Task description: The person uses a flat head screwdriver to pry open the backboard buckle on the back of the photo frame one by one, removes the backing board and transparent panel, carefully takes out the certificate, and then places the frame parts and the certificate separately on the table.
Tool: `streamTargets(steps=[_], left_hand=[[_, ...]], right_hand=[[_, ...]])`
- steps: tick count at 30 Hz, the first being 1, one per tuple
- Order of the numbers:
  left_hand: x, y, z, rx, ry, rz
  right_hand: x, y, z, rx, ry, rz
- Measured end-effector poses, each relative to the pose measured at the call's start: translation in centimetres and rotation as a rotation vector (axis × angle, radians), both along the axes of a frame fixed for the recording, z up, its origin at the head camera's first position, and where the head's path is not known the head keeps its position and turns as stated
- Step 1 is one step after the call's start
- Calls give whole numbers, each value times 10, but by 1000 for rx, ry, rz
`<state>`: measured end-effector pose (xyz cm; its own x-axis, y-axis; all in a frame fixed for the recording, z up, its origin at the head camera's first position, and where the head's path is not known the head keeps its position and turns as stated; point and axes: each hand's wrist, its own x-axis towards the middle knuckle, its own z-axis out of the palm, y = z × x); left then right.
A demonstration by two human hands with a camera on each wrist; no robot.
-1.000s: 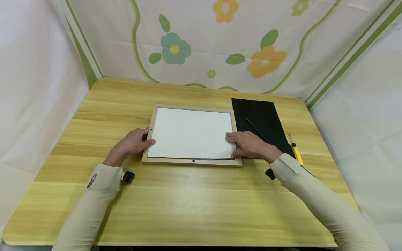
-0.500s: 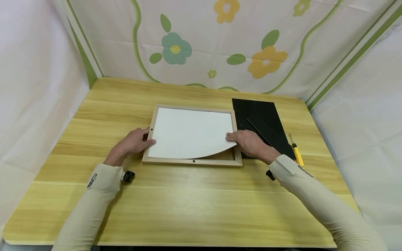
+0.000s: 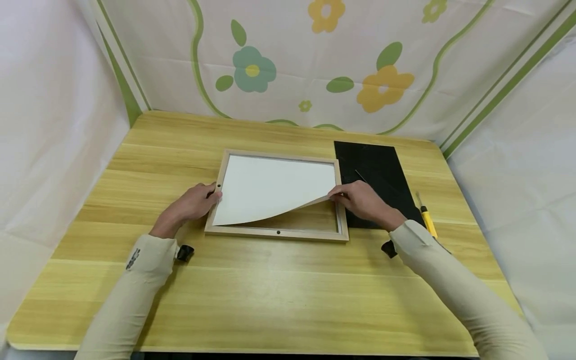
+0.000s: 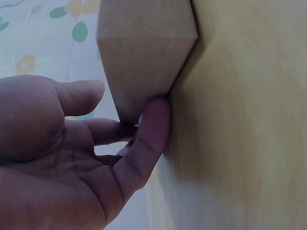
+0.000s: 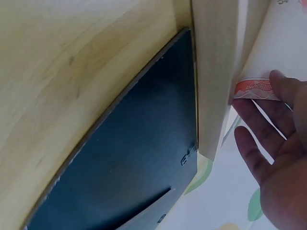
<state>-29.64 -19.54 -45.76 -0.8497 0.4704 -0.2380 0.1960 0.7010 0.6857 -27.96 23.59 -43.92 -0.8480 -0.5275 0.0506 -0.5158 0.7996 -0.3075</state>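
Observation:
A light wooden picture frame (image 3: 243, 231) lies flat on the table, and a sheet of white paper (image 3: 270, 182) is partly inside it. My right hand (image 3: 362, 200) pinches the paper's near right corner, raised so that the sheet bends up. In the right wrist view the lifted paper (image 5: 280, 57) shows a red patterned border on its underside. At the frame's left side, my left hand (image 3: 195, 201) holds the rail. The left wrist view has its fingers curled against the wooden rail (image 4: 144, 72), the thumb apart from the wood.
Right of the frame lies a black backing board (image 3: 373, 167) with a stand leg and small metal clips. Beside it is a yellow-handled screwdriver (image 3: 427, 220). Flower-printed fabric (image 3: 288, 60) closes off the back of the wooden table (image 3: 270, 295).
My right hand has lifted the paper's near right corner up and away, baring the lower right of the frame. The left thumb has shifted slightly back along the rail.

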Motion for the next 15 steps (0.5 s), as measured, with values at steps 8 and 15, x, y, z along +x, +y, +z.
streamTargets(steps=[8, 15], left_hand=[[-1, 0, 0, 11, 75, -35], [3, 1, -2, -17, 131, -11]], right_hand=[[0, 3, 10, -225, -60, -68], [-1, 3, 16, -375, -87, -162]])
